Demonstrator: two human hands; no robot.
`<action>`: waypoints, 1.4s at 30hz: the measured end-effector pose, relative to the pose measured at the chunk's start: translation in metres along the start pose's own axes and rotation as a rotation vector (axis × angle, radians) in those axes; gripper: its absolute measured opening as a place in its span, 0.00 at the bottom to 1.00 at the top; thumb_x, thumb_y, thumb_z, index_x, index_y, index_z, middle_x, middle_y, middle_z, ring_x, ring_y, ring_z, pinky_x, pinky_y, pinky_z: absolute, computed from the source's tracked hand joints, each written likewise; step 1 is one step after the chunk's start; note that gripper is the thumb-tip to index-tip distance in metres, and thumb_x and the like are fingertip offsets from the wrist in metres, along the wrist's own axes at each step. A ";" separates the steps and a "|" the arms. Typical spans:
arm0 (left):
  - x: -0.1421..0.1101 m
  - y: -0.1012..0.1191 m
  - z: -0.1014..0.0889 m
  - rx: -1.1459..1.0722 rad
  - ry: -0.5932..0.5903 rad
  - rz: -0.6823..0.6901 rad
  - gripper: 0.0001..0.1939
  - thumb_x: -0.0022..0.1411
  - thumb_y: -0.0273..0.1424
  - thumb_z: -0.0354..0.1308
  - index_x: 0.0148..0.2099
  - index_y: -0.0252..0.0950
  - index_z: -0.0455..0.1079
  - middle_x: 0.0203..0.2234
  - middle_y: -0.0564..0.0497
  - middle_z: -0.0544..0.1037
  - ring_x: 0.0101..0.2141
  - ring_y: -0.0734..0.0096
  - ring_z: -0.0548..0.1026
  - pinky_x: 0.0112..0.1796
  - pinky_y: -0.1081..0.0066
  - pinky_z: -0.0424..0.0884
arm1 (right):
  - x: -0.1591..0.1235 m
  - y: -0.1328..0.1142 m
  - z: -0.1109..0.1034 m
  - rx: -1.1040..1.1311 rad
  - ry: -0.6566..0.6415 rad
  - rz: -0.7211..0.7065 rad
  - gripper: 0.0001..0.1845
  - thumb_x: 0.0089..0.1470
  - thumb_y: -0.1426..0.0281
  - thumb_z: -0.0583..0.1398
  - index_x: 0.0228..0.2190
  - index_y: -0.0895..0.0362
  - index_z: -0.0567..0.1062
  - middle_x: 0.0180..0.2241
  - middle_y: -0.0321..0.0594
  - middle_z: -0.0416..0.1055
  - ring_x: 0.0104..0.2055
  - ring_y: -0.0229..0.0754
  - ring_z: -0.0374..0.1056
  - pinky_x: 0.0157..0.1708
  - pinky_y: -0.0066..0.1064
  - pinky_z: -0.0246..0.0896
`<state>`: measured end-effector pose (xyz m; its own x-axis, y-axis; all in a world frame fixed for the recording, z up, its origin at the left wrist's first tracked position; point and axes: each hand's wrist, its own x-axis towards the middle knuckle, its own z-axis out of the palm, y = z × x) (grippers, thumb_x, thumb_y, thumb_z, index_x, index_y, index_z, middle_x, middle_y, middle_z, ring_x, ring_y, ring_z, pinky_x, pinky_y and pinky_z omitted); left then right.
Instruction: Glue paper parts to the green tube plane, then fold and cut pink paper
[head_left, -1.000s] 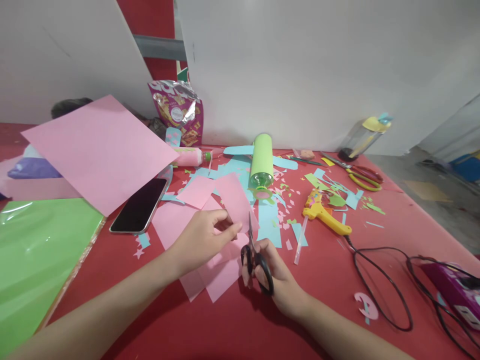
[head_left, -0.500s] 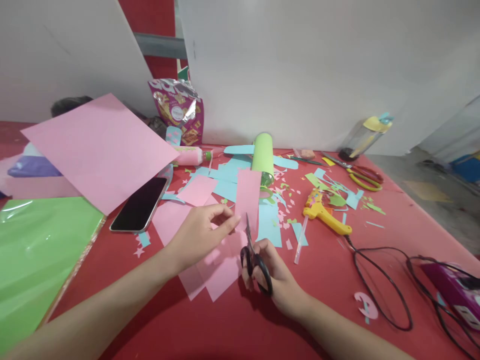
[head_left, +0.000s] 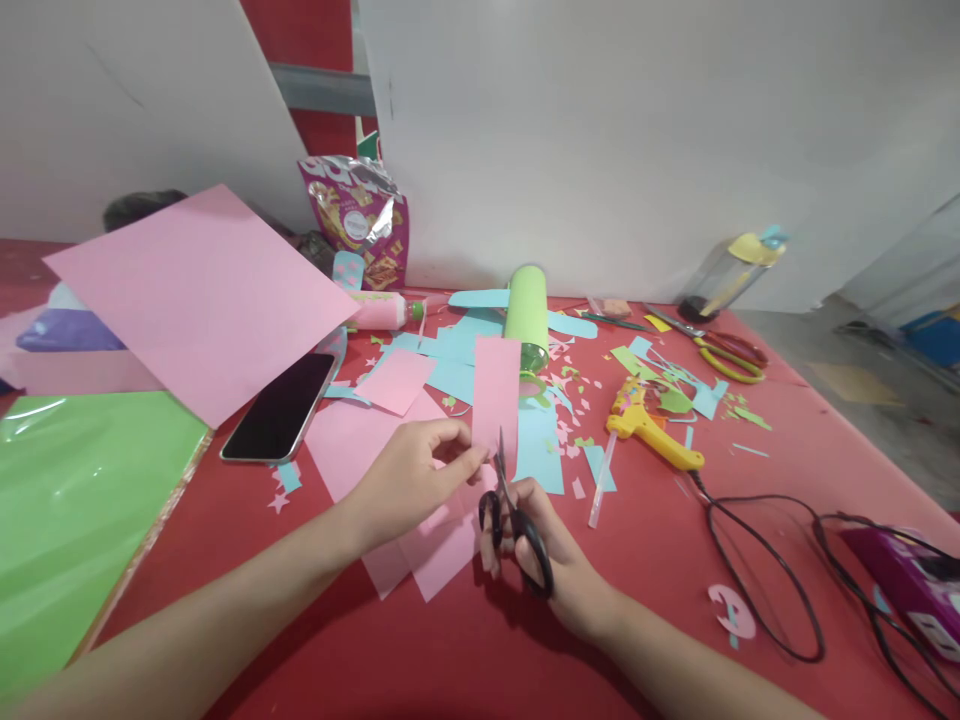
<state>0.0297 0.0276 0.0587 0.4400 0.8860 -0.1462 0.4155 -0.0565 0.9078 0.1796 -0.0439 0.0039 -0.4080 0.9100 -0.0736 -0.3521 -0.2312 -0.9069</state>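
Note:
My left hand [head_left: 424, 470] is closed in a pinch at the lower edge of a pink paper strip [head_left: 496, 385]. My right hand [head_left: 559, 555] grips black-handled scissors [head_left: 534, 552], thumb and fingers through the loops, blades pointing away from me. The blades lie against the strip's lower part, close to my left fingertips; how far they cut into it I cannot tell. Under my hands lie several pink paper sheets [head_left: 442, 560]. Just beyond the strip lies a light-green cylinder [head_left: 528, 305] with pale-blue paper wings.
A yellow glue gun [head_left: 652, 435] with a black cable lies to the right, among paper scraps. Further back are red-and-yellow-handled scissors [head_left: 727, 360] and a clear bottle [head_left: 724, 280]. To the left are a phone [head_left: 279, 408], a large pink sheet [head_left: 206, 290] and a green pack [head_left: 97, 500].
The scissors' loops have spread slightly and the blades have tilted a little. My left fingertips have shifted slightly right, nearer the blades.

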 end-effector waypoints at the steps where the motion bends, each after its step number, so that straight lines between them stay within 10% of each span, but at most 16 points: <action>1: 0.000 0.000 0.001 -0.002 0.000 0.002 0.11 0.56 0.33 0.50 0.23 0.35 0.64 0.20 0.55 0.72 0.25 0.74 0.70 0.30 0.75 0.66 | 0.000 0.000 0.000 -0.009 -0.001 -0.001 0.22 0.45 0.51 0.57 0.30 0.52 0.54 0.26 0.31 0.57 0.25 0.33 0.57 0.29 0.31 0.54; 42: -0.002 -0.002 0.008 0.000 0.024 0.016 0.12 0.56 0.34 0.49 0.24 0.35 0.64 0.20 0.54 0.72 0.26 0.72 0.71 0.30 0.74 0.67 | 0.000 0.001 0.003 -0.041 0.068 -0.012 0.19 0.47 0.53 0.56 0.28 0.52 0.53 0.21 0.28 0.57 0.22 0.32 0.54 0.25 0.27 0.52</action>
<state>0.0339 0.0222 0.0538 0.4275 0.8958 -0.1218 0.4084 -0.0712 0.9100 0.1766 -0.0457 0.0046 -0.3453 0.9342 -0.0897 -0.3211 -0.2074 -0.9240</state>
